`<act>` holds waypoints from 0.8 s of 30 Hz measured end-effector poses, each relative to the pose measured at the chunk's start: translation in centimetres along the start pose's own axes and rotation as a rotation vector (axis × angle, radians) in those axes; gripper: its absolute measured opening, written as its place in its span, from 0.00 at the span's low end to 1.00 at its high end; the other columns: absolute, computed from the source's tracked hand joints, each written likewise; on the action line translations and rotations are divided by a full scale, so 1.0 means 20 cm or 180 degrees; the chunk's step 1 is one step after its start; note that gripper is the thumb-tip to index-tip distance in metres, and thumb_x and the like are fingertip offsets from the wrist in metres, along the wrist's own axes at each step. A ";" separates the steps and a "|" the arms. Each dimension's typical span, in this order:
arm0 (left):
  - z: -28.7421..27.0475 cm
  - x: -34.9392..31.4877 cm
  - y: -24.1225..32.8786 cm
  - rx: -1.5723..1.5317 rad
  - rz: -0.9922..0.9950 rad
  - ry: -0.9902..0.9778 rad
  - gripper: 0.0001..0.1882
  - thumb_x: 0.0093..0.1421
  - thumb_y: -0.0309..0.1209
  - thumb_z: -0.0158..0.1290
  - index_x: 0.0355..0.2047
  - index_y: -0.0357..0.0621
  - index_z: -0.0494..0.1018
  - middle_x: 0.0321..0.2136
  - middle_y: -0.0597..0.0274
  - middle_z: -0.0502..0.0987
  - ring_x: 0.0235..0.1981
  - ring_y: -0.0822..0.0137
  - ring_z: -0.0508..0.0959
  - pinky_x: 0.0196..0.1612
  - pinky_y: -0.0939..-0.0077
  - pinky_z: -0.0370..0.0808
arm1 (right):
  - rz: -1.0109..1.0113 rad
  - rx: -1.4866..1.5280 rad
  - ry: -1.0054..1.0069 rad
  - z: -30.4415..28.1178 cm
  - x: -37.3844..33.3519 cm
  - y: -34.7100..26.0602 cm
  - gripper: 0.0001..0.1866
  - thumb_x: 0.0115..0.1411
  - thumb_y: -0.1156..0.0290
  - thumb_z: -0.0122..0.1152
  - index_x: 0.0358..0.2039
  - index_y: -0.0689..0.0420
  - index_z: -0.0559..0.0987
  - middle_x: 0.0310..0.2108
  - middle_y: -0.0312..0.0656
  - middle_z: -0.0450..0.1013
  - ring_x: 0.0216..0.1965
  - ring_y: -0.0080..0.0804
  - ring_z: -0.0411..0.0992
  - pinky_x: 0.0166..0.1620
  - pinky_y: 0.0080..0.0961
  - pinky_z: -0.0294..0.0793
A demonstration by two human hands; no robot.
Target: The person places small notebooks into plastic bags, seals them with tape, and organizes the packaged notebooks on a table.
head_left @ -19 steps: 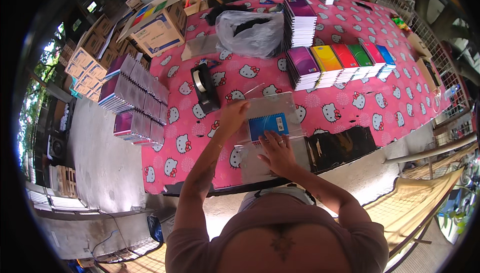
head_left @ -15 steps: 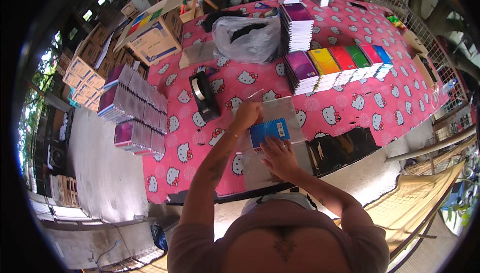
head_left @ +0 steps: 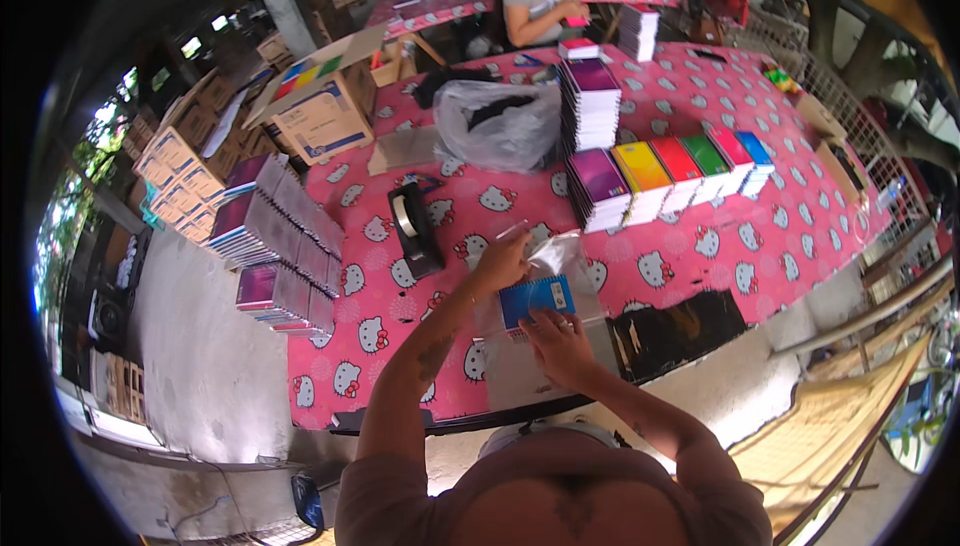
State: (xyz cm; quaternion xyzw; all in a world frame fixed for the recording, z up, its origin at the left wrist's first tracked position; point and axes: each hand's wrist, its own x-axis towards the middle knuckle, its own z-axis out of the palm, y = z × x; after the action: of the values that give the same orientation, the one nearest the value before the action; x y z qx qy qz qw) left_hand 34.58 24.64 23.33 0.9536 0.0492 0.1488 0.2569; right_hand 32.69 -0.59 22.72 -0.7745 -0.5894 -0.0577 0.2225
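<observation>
A blue spiral notebook lies on clear plastic sheet near the table's front edge. My right hand rests on the notebook's near part with its fingers stretched out. Just beyond the notebook's far left corner, my left hand pinches the clear plastic sheet. The sheet bulges and shines above the notebook's far edge. My left fingertips are partly hidden. A black tape dispenser stands to the left of my left hand.
Plastic-covered notebook stacks line the left edge. Coloured notebook stacks and a tall purple-topped stack stand at the back right. A plastic bag, an open carton and a black board are around. Another person sits across.
The view has tipped up, showing more of the far tables and the other person. The plastic sheet has risen and crinkled beyond the notebook. My right hand stays on the notebook.
</observation>
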 end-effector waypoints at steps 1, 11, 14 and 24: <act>-0.02 -0.01 0.07 -0.0191 -0.0202 -0.0234 0.11 0.52 0.30 0.59 0.36 0.41 0.78 0.37 0.49 0.79 0.34 0.49 0.80 0.41 0.55 0.76 | -0.0002 -0.0025 -0.0011 0.00 -0.01 0.02 0.28 0.54 0.68 0.63 0.57 0.50 0.73 0.60 0.42 0.66 0.62 0.40 0.64 0.61 0.52 0.62; 0.11 -0.40 0.37 0.1143 0.0315 0.0484 0.08 0.46 0.31 0.59 0.29 0.48 0.77 0.28 0.59 0.76 0.35 0.53 0.79 0.44 0.59 0.75 | -0.0145 -0.0370 0.0071 0.08 -0.04 0.00 0.27 0.54 0.64 0.62 0.56 0.54 0.72 0.60 0.47 0.65 0.63 0.45 0.62 0.60 0.58 0.62; 0.18 -0.39 0.38 0.0985 0.0000 0.0550 0.07 0.48 0.30 0.58 0.29 0.48 0.77 0.29 0.59 0.76 0.36 0.53 0.79 0.44 0.60 0.75 | -0.0177 -0.0392 0.0135 0.12 -0.06 0.04 0.28 0.53 0.64 0.63 0.56 0.55 0.73 0.61 0.47 0.65 0.64 0.45 0.62 0.61 0.58 0.62; 0.09 -0.10 0.20 0.1212 0.0017 0.0835 0.07 0.56 0.35 0.58 0.30 0.46 0.77 0.31 0.58 0.79 0.42 0.56 0.78 0.48 0.58 0.71 | -0.0227 -0.0168 0.0126 0.10 -0.04 0.05 0.31 0.54 0.67 0.61 0.61 0.52 0.70 0.63 0.46 0.64 0.64 0.46 0.61 0.61 0.59 0.58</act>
State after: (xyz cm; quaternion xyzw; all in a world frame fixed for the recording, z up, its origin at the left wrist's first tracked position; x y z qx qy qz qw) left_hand 33.24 19.85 23.30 0.9575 0.1069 0.2602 0.0633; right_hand 33.12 -0.76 20.43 -0.7573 -0.6104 -0.0964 0.2115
